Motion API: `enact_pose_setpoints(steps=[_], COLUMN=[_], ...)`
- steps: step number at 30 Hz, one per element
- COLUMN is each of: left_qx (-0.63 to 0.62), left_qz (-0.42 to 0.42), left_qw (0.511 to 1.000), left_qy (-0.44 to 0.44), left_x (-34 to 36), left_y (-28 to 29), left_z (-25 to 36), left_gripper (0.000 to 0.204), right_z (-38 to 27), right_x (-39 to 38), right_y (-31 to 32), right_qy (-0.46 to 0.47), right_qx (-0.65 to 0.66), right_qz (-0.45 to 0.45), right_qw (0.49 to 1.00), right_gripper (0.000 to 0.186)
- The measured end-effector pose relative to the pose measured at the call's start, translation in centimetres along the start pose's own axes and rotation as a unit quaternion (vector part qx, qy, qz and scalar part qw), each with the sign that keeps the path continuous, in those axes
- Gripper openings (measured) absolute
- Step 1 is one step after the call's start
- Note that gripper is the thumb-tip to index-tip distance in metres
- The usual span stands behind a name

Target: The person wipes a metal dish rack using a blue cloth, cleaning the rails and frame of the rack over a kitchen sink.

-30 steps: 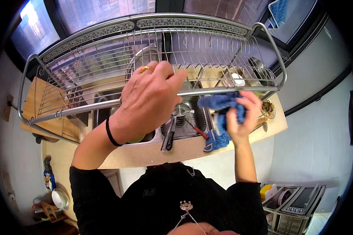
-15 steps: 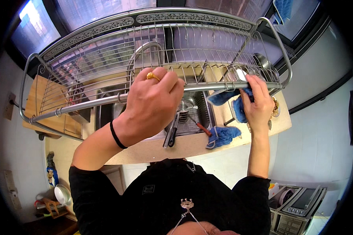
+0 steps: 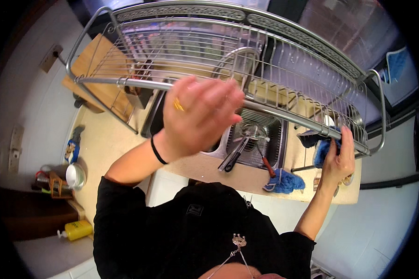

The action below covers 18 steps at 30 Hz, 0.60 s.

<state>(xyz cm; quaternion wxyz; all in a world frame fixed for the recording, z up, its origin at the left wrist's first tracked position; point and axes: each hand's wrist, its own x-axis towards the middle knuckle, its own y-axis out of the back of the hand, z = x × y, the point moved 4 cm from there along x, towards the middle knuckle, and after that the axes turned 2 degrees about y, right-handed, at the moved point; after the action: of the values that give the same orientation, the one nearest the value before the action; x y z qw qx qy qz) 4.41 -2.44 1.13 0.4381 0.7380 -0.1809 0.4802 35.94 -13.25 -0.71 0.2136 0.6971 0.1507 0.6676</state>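
A long metal dish rack (image 3: 284,114) with wire slots stands over the sink. My left hand (image 3: 202,116), with a gold ring and a black wrist band, is at its front rail, left of the middle. Its fingers are stretched and somewhat apart, blurred by motion, with nothing seen in them. Near the rack's right end my right hand (image 3: 341,160) is closed on the front rail, fingers over the top and thumb below. Beside that thumb hangs a blue cloth (image 3: 319,153). What my left palm touches is hidden.
Below the rack, the sink (image 3: 277,135) holds long-handled utensils (image 3: 235,156). Another blue cloth (image 3: 286,182) lies at the counter's front edge. Wooden boards (image 3: 95,69) stand at the left, beside a knife block (image 3: 139,95). A yellow pump bottle (image 3: 77,229) is at lower left.
My left hand has gone from a fist on the rack's wires to stretched fingers. My right hand stays on the rail. The view has turned, so the rack sits further right and tilts.
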Motion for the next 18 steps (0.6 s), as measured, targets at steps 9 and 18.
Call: enact_pose_setpoints(steps=[9, 18], left_qx=[-0.032, -0.050], left_qz=[-0.051, -0.070], left_qw=[0.998, 0.994], left_qy=[-0.004, 0.062], left_x=[-1.0, -0.8], left_y=[-1.1, -0.7], left_z=[-1.6, -2.1], left_gripper=[0.048, 0.063], right_z=[0.3, 0.4], right_x=[-0.2, -0.3], right_y=[-0.4, -0.7], right_qy=[-0.006, 0.015], right_qx=[0.012, 0.024], right_qz=[-0.005, 0.038], right_qw=[1.000, 0.999], right_gripper=[0.044, 0.040])
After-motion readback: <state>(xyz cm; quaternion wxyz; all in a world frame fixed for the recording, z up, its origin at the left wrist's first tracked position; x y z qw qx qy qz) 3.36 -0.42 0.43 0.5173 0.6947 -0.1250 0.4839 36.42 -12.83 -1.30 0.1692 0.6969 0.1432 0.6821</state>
